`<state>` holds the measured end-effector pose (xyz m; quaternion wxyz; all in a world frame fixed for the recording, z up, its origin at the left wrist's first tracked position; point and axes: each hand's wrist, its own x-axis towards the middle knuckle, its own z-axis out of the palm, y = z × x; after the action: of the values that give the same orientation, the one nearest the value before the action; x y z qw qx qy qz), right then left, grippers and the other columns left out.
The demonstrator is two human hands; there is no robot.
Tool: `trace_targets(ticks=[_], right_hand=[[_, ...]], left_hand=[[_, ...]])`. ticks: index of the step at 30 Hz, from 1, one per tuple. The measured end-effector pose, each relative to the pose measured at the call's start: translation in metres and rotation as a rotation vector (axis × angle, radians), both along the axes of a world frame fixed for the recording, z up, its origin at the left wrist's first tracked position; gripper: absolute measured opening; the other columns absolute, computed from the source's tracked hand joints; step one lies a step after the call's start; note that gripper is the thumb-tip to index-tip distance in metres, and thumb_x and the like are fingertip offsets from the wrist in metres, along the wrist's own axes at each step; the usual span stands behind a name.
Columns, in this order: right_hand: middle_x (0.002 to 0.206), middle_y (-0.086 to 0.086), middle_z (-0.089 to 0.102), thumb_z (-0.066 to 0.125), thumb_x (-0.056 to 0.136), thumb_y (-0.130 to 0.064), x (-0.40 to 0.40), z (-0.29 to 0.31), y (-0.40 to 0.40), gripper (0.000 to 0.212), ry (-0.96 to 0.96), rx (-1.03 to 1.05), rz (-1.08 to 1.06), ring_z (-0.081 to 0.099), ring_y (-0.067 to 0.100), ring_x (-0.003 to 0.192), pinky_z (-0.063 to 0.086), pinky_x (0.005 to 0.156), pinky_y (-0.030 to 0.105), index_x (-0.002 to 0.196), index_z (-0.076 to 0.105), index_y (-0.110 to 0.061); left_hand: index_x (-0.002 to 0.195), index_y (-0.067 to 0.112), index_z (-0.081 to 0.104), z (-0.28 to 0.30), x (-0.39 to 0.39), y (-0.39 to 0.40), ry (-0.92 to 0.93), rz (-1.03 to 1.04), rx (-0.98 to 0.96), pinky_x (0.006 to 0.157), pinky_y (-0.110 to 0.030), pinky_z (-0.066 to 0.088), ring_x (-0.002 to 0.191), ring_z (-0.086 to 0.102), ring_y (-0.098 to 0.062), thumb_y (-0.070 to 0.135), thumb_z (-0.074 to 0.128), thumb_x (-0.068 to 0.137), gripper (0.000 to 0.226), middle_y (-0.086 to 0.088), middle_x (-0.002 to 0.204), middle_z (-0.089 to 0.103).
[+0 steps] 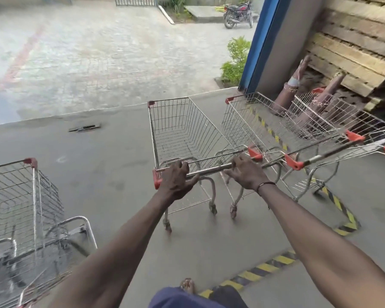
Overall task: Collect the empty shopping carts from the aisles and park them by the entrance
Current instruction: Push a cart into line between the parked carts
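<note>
We see four empty wire shopping carts with red corner caps, all upright on their wheels. The middle cart (182,134) stands straight ahead, its basket pointing away from us. Just beside it on the right stands a second cart (258,127), with a third cart (320,121) beyond. A fourth cart (20,196) stands apart, lower left.
</note>
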<state>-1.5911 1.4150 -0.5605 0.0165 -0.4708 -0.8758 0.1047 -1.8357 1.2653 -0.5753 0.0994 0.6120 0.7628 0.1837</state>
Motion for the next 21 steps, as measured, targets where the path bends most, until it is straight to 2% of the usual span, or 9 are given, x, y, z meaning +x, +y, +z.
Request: trace_targets(ticks=[3,6,10,12,14,16,18,20,21], right_hand=[[0.132,0.005,0.054,0.069,0.092,-0.068,0.002,-0.014,0.036,0.051,-0.055,-0.078,0.011,0.056,0.026,0.122,0.053,0.100,0.045,0.117,0.057,-0.025],[0.140,0.009,0.053,0.067,0.092,-0.072,0.000,-0.025,0.066,0.059,-0.116,-0.151,0.072,0.051,0.030,0.134,0.047,0.113,0.048,0.126,0.059,-0.025],[0.138,0.011,0.059,0.056,0.099,-0.069,-0.005,-0.027,0.099,0.060,-0.235,-0.173,0.182,0.054,0.033,0.133,0.045,0.112,0.047,0.133,0.062,-0.020],[0.131,0.009,0.065,0.044,0.092,-0.084,-0.003,-0.030,0.116,0.071,-0.280,-0.230,0.203,0.059,0.031,0.126,0.049,0.107,0.045,0.123,0.064,-0.023],[0.118,0.007,0.069,0.019,0.072,-0.107,0.001,-0.048,0.136,0.102,-0.278,-0.250,0.247,0.064,0.031,0.116,0.052,0.101,0.046,0.107,0.066,-0.024],[0.109,0.009,0.073,0.001,0.061,-0.113,0.005,-0.059,0.144,0.116,-0.312,-0.233,0.290,0.067,0.032,0.109,0.053,0.097,0.045,0.092,0.067,-0.023],[0.101,0.011,0.074,0.004,0.070,-0.107,0.004,-0.057,0.143,0.106,-0.359,-0.183,0.324,0.069,0.031,0.099,0.050,0.093,0.044,0.077,0.064,-0.020],[0.087,0.008,0.073,0.014,0.079,-0.101,0.003,-0.063,0.146,0.095,-0.373,-0.124,0.359,0.070,0.026,0.087,0.050,0.098,0.045,0.067,0.060,-0.018],[0.079,0.006,0.071,0.015,0.080,-0.100,0.002,-0.068,0.150,0.094,-0.363,-0.105,0.379,0.070,0.024,0.079,0.051,0.099,0.046,0.062,0.058,-0.018]], left_hand=[[0.114,0.013,0.055,-0.018,0.003,0.029,0.028,0.002,-0.106,0.092,-0.053,0.053,0.106,0.055,-0.032,0.079,0.031,0.090,0.074,-0.012,0.116,0.055],[0.124,0.010,0.056,-0.033,0.005,0.049,0.044,0.050,-0.207,0.100,-0.053,0.052,0.116,0.057,-0.036,0.081,0.036,0.095,0.079,-0.019,0.127,0.057],[0.127,0.013,0.061,-0.056,-0.006,0.062,0.107,0.154,-0.289,0.095,-0.051,0.054,0.108,0.065,-0.039,0.098,0.015,0.085,0.105,-0.019,0.120,0.068],[0.122,0.018,0.066,-0.058,-0.005,0.060,0.099,0.187,-0.302,0.088,-0.049,0.057,0.102,0.069,-0.038,0.105,0.005,0.075,0.117,-0.016,0.108,0.073],[0.099,0.018,0.070,-0.055,-0.001,0.058,0.127,0.199,-0.343,0.078,-0.044,0.056,0.088,0.071,-0.034,0.107,-0.004,0.066,0.121,-0.012,0.092,0.074],[0.078,0.014,0.066,-0.053,0.002,0.059,0.172,0.207,-0.386,0.072,-0.041,0.054,0.077,0.068,-0.029,0.108,-0.004,0.065,0.118,-0.008,0.081,0.070],[0.071,0.016,0.057,-0.054,0.001,0.061,0.214,0.209,-0.404,0.070,-0.041,0.048,0.077,0.067,-0.029,0.102,0.011,0.077,0.098,-0.007,0.082,0.069],[0.068,0.020,0.049,-0.055,0.000,0.064,0.232,0.204,-0.402,0.070,-0.041,0.043,0.076,0.063,-0.029,0.095,0.024,0.085,0.081,-0.006,0.082,0.066],[0.067,0.020,0.047,-0.057,-0.001,0.066,0.241,0.201,-0.406,0.070,-0.041,0.042,0.074,0.060,-0.027,0.094,0.027,0.087,0.079,-0.004,0.079,0.063]])
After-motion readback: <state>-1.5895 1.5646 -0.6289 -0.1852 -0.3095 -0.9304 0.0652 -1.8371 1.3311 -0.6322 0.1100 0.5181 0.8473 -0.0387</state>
